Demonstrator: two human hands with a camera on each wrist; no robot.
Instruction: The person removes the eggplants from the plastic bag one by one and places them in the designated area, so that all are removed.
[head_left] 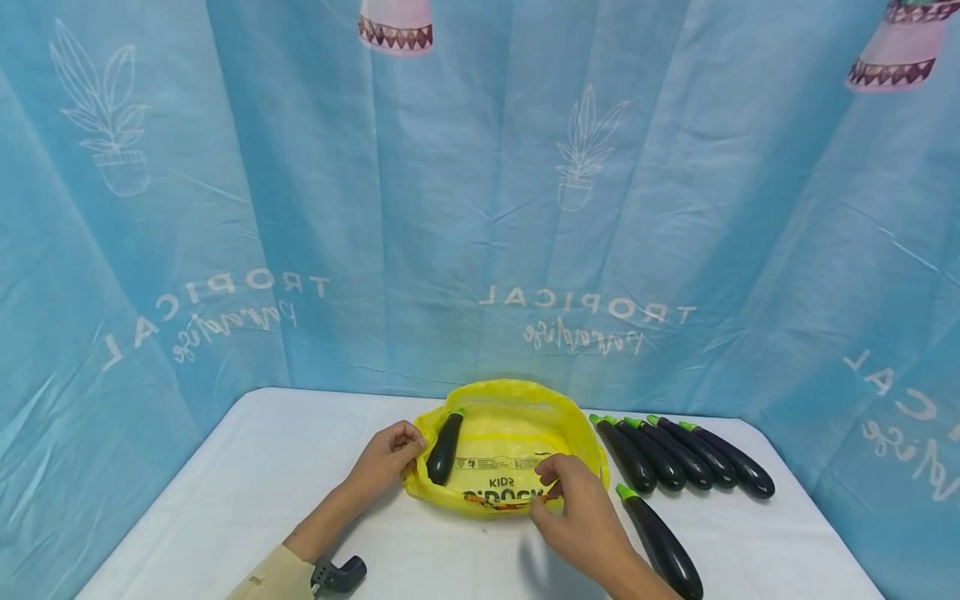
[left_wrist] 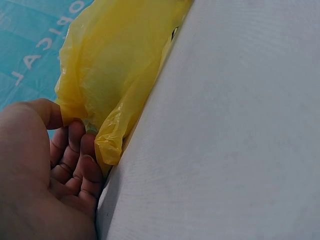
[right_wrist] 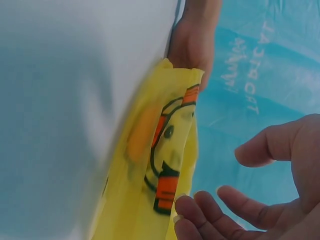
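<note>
A yellow plastic bag [head_left: 517, 408] lies on the table with its mouth spread wide and printed lettering inside. One eggplant [head_left: 447, 448] rests in it, along the left side. My left hand [head_left: 388, 458] pinches the bag's left rim between thumb and fingers; the left wrist view shows the yellow film [left_wrist: 107, 75] at the fingertips. Over the bag's front right rim is my right hand [head_left: 581, 521], its fingers loosely bent and the thumb apart. In the right wrist view that hand [right_wrist: 280, 190] holds nothing, its fingertips close to the bag's printed side [right_wrist: 170, 145].
Several eggplants [head_left: 675, 457] lie side by side to the right of the bag. Nearer me, another eggplant [head_left: 662, 546] lies beside my right forearm. A blue curtain [head_left: 450, 208] hangs behind the white table [head_left: 247, 467].
</note>
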